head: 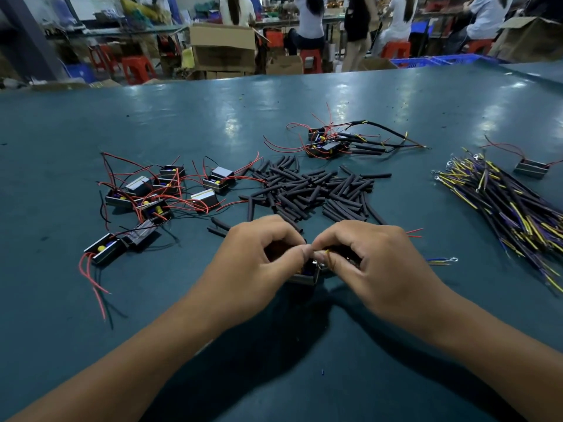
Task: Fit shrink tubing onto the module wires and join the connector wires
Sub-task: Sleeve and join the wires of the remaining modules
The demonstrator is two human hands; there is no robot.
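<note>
Head view, left hand point(254, 257) and right hand point(370, 260) meeting at fingertips above the table point(304, 95), both pinching thin wires, a module point(306, 274) mostly hidden beneath them, wire ends too small to see, shrink tubing pile point(313, 190) just behind.

Both forearms reach forward and converge. The left hand point(256, 257) and right hand point(368, 257) meet fingertip to fingertip, fingers curled, thumbs and forefingers pinching together.
</note>
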